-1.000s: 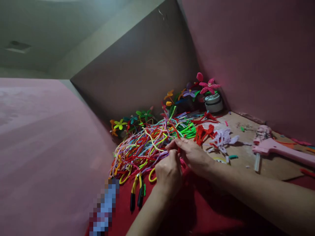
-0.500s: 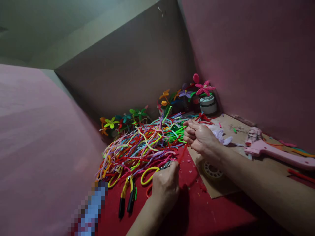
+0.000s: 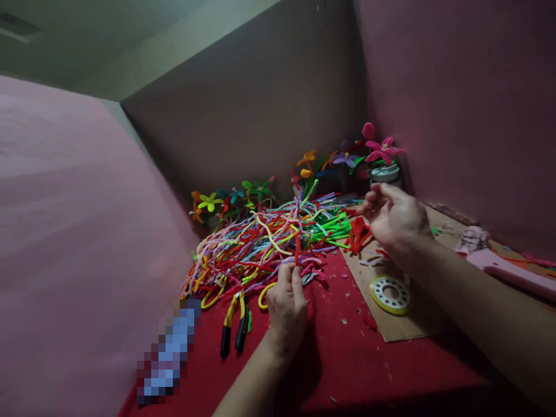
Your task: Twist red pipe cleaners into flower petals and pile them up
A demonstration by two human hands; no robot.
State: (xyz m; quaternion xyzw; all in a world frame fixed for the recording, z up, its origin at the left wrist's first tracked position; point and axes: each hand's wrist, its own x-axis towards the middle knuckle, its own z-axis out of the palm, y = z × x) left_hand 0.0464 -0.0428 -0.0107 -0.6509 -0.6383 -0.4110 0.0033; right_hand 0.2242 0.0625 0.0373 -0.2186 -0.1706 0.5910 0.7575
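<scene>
My left hand [image 3: 286, 301] is closed, pinching a short red pipe cleaner [image 3: 297, 246] that stands up from between thumb and fingers. To the right, my right hand [image 3: 395, 217] is raised above the cardboard with its fingers loosely curled and apart, and I see nothing held in it. Beside its fingers lies a bundle of red pipe cleaners [image 3: 359, 236]. A large heap of multicoloured pipe cleaners [image 3: 256, 243] spreads behind my left hand. Yellow-handled scissors [image 3: 263, 296] are partly hidden by that hand.
Pliers [image 3: 233, 324] with yellow-black handles lie left on the red cloth [image 3: 347, 370]. A tape roll [image 3: 391, 294] rests on the cardboard [image 3: 402, 331]. A pink glue gun [image 3: 508, 269] is at right. Pipe-cleaner flowers [image 3: 384, 150] stand along the back, some near a lidded jar [image 3: 386, 174].
My right hand has loosened from a closed grip and come away from the red pipe cleaner stretched between my hands. My left hand now holds it upright. The whole view has shifted.
</scene>
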